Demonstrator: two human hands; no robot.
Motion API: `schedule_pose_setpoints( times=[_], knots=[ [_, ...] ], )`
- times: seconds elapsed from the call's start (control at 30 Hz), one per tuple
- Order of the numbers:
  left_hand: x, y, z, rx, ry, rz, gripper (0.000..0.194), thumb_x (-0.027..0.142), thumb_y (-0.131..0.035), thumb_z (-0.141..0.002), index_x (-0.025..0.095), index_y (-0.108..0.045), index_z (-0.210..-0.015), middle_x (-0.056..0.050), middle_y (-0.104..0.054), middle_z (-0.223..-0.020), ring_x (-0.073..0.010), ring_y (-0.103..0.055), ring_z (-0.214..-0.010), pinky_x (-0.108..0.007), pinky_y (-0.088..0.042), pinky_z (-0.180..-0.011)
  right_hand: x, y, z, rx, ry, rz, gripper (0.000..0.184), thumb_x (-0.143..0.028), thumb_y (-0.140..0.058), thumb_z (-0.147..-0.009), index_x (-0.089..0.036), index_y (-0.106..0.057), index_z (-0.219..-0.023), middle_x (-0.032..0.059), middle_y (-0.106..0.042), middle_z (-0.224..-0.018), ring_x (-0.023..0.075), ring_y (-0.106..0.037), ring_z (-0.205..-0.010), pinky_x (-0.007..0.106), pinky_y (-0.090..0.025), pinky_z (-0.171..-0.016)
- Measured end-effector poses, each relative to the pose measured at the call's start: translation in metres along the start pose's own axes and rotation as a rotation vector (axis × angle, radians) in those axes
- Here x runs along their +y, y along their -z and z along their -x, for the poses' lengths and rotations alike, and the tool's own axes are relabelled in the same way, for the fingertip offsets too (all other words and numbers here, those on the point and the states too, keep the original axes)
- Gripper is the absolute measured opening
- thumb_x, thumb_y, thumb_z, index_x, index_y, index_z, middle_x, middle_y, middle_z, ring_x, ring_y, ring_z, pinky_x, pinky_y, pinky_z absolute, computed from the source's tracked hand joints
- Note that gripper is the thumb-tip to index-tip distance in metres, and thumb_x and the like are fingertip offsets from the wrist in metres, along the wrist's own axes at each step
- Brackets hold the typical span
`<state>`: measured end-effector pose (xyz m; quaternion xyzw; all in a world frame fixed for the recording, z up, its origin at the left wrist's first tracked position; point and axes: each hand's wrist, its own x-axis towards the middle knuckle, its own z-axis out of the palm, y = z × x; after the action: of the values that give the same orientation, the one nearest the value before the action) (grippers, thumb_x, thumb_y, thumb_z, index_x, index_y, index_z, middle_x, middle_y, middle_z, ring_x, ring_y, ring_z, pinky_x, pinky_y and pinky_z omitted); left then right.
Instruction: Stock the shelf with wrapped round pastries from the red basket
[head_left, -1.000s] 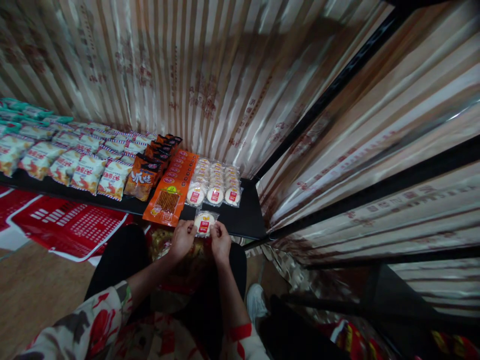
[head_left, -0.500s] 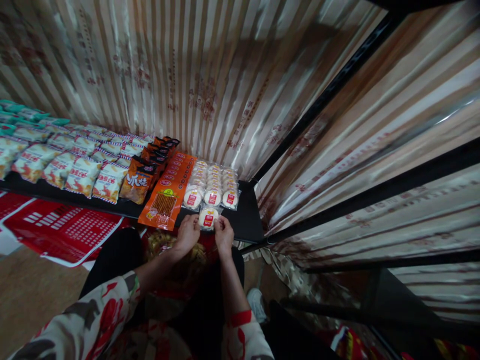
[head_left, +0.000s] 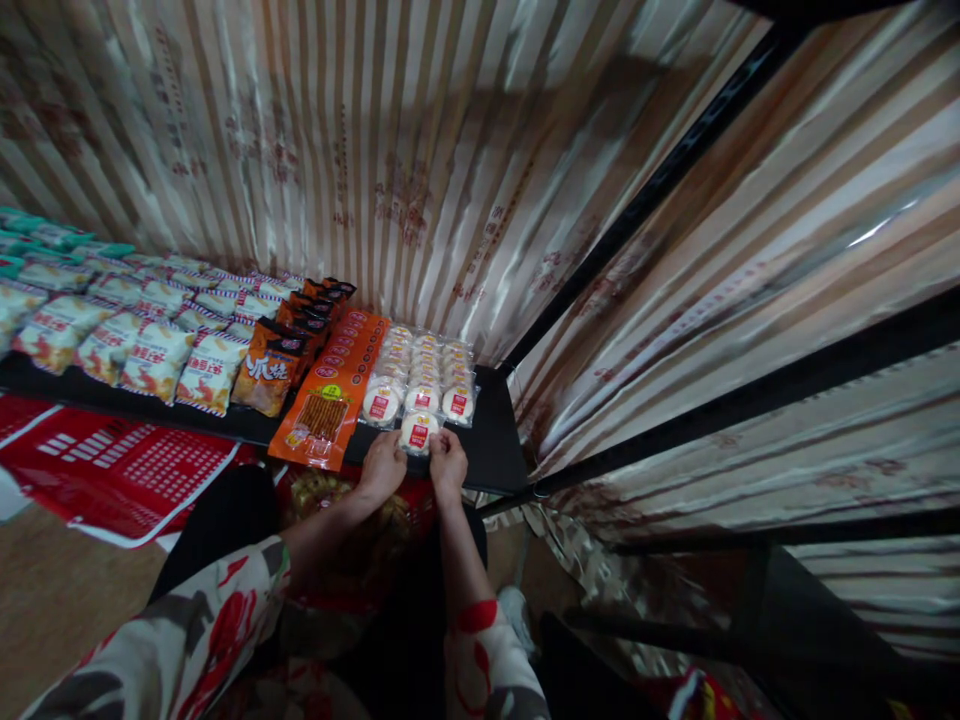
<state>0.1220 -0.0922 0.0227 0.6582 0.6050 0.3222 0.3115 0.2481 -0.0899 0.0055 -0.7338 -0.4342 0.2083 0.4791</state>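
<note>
Between my two hands is a round white cracker in a clear wrapper with a red label [head_left: 419, 434]. My left hand [head_left: 384, 467] pinches its left edge, and my right hand [head_left: 448, 465] pinches its right edge. It is at the front of the black shelf [head_left: 487, 455], just before the middle column of similar wrapped crackers [head_left: 424, 397]. Whether it rests on the shelf I cannot tell. Left of the columns lies a flat orange snack packet [head_left: 330, 395], its lower end sticking out past the shelf edge.
Orange-and-black snack bags [head_left: 264, 370], white snack bags [head_left: 214, 368] and teal packets [head_left: 56, 237] line the shelf to the left. A striped curtain [head_left: 405, 150] hangs behind. A black metal post [head_left: 637, 210] slants up at the right. Below the shelf is a red printed sheet [head_left: 112, 465].
Both hands have moved the wrapped cracker forward, closer to the front of the middle column. The view has shifted slightly. Both hands keep their hold.
</note>
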Motion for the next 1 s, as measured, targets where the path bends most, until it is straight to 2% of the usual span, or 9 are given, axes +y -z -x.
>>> schedule_pose_setpoints(
  times=[0.3, 0.67, 1.0],
  knots=[
    [0.005, -0.006, -0.004, 0.033, -0.052, 0.022, 0.039, 0.004, -0.043, -0.07, 0.01, -0.058, -0.106, -0.013, -0.056, -0.112, -0.0207, -0.052, -0.108, -0.034, -0.039, -0.098, -0.005, -0.005, -0.014, 0.0, -0.021, 0.067, 0.03, -0.035, -0.05, -0.074, -0.015, -0.063, -0.094, 0.0086, -0.068, -0.084, 0.0184, -0.063, -0.075, 0.027, -0.045, -0.068],
    [0.011, -0.008, -0.011, -0.018, -0.06, -0.024, 0.04, 0.003, -0.042, -0.071, 0.011, -0.057, -0.107, -0.014, -0.05, -0.124, -0.0223, -0.046, -0.118, -0.036, -0.035, -0.103, -0.003, -0.012, -0.027, 0.025, 0.0, 0.098, 0.03, -0.033, -0.05, -0.076, -0.014, -0.063, -0.096, 0.0095, -0.068, -0.085, 0.0179, -0.063, -0.074, 0.026, -0.045, -0.068],
    [0.014, -0.008, -0.014, -0.082, -0.026, -0.101, 0.043, 0.005, -0.042, -0.074, 0.009, -0.055, -0.114, -0.012, -0.046, -0.131, -0.0204, -0.042, -0.122, -0.032, -0.033, -0.105, -0.011, -0.013, -0.033, -0.01, 0.004, 0.176, 0.028, -0.029, -0.049, -0.078, -0.014, -0.063, -0.097, 0.0082, -0.068, -0.085, 0.0163, -0.062, -0.074, 0.024, -0.043, -0.067]
  ],
)
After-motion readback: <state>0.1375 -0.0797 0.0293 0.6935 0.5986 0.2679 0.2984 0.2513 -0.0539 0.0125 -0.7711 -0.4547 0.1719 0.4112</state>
